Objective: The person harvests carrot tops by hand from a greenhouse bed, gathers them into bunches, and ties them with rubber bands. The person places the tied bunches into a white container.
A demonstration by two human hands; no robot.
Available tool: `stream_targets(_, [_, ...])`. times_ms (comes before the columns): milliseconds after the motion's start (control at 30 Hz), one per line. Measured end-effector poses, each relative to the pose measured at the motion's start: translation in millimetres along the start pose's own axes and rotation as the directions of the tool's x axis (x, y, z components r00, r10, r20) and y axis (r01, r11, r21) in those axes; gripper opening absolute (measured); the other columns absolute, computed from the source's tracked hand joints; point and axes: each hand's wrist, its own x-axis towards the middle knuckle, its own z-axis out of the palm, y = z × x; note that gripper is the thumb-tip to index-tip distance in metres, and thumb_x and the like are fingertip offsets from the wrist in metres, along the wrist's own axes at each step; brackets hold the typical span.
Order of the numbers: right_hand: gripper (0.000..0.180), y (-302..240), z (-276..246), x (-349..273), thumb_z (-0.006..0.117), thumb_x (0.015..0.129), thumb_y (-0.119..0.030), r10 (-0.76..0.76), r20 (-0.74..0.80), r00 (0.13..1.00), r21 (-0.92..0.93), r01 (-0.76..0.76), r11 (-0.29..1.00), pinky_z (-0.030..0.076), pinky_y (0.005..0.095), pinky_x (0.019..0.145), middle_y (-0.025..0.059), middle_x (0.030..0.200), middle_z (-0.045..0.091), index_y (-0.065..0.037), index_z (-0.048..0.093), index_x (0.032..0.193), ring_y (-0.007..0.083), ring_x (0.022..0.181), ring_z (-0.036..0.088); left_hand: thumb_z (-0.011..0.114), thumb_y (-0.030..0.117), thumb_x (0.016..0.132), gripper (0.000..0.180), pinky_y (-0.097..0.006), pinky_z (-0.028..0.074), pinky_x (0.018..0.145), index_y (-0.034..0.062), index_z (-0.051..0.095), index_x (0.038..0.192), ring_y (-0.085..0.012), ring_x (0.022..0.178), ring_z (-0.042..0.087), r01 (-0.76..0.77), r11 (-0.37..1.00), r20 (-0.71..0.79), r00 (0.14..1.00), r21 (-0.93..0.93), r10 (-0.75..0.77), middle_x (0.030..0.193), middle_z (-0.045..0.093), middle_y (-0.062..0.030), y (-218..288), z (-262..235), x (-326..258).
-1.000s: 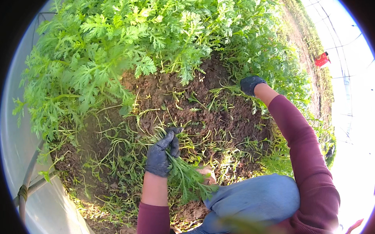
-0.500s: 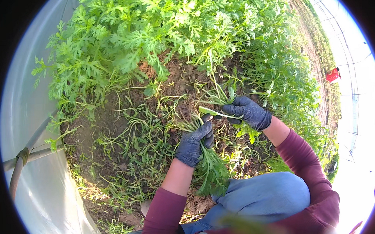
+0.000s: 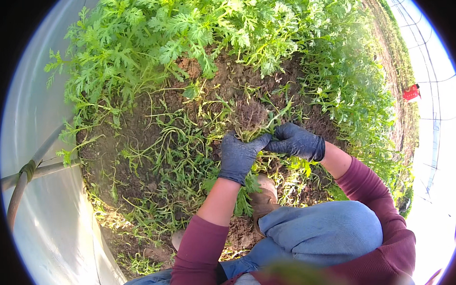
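My left hand (image 3: 240, 154), in a dark glove, is closed around a bunch of leafy greens. Its feathery, lobed leaves (image 3: 244, 201) hang below the wrist, and pale stem ends show above the fingers. Against the left thumb, my gloved right hand (image 3: 298, 141) presses its bent fingers together; what they pinch is hidden. A thin green stem (image 3: 279, 116) sticks up just beyond where the hands meet. Both hands are over brown soil (image 3: 186, 111) strewn with cut stems and loose leaves (image 3: 175, 139).
Tall standing greens (image 3: 193, 23) fill the far side and continue down the right. Plastic sheeting (image 3: 52, 219) and crossed poles (image 3: 25, 174) border the left. My bent knee (image 3: 331, 232) and a brown boot (image 3: 264, 196) are close below the hands. A red object (image 3: 411, 92) lies far right.
My right hand has come in against the left, and the long stems that stuck out from it are no longer seen there. The left hand has moved slightly up, turning its back upward.
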Motion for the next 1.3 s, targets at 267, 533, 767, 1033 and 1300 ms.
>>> stream_targets(267, [0.040, 3.0, -9.7, -12.1, 0.071, 0.078, -0.023, -0.014, 0.059, 0.998, 0.326, -0.006, 0.945, 0.045, 0.0211, 0.063, -0.0014, 0.087, 0.061, -0.002, 0.059, 0.111, 0.0045, 0.072, 0.052, 0.074, 0.017, 0.073, 0.023, -0.025, 0.037, 0.041, 0.0020, 0.058, 0.080, -0.0108, 0.042, 0.045, 0.256, 0.958, -0.214, 0.936, -0.129, -0.279, 0.058, 0.054, -0.0019, 1.0, -34.4, 12.5])
stream_targets(533, [0.029, 2.0, -25.9, -26.7, 0.064, 0.085, -0.025, 0.147, -0.199, 0.969, 0.497, -0.030, 0.867, 0.042, 0.0183, 0.048, -0.0020, 0.075, 0.061, -0.003, 0.061, 0.105, 0.0045, 0.053, 0.051, 0.067, 0.020, 0.080, 0.020, -0.029, 0.034, 0.038, 0.0082, 0.055, 0.069, -0.0141, 0.039, 0.042, 0.296, 0.858, -0.305, 0.844, -0.420, -0.441, 0.053, 0.046, -0.0010, -4.7, -90.7, 33.2])
stream_targets(767, [0.028, 11.3, -12.9, -10.7, 0.059, 0.089, -0.026, 0.081, -0.393, 0.916, 0.519, 0.148, 0.842, 0.039, 0.0186, 0.051, -0.0003, 0.085, 0.065, -0.003, 0.062, 0.104, 0.0031, 0.060, 0.049, 0.065, 0.032, 0.082, 0.033, -0.025, 0.034, 0.045, 0.0058, 0.063, 0.101, -0.0075, 0.046, 0.036, 0.539, 0.784, 0.151, 0.841, -0.307, -0.519, 0.058, 0.038, 0.0059, 5.1, -25.9, 5.8])
stream_targets(1033, [0.051, 11.0, 13.9, 0.1, 0.044, 0.093, -0.048, -0.074, -0.427, 0.901, 0.291, 0.215, 0.932, 0.043, 0.0245, 0.061, 0.0013, 0.072, 0.057, -0.001, 0.063, 0.092, 0.0069, 0.065, 0.048, 0.069, -0.003, 0.074, 0.034, -0.033, 0.050, 0.080, -0.0015, 0.059, 0.106, -0.0164, 0.090, 0.061, -0.034, 0.998, 0.056, 0.998, -0.043, 0.036, 0.097, 0.065, -0.0091, 2.5, 17.6, -9.9])
stream_targets(1300, [0.057, -18.0, 17.3, -12.4, 0.042, 0.090, -0.056, 0.083, -0.273, 0.958, 0.620, 0.109, 0.777, 0.046, 0.0222, 0.057, 0.0033, 0.077, 0.064, -0.004, 0.065, 0.091, 0.0088, 0.064, 0.058, 0.075, 0.011, 0.073, 0.032, -0.029, 0.049, 0.067, -0.0004, 0.061, 0.100, -0.0140, 0.073, 0.061, -0.133, 0.989, -0.073, 0.988, 0.063, 0.137, 0.091, 0.066, -0.0075, -13.4, -4.8, 2.6])
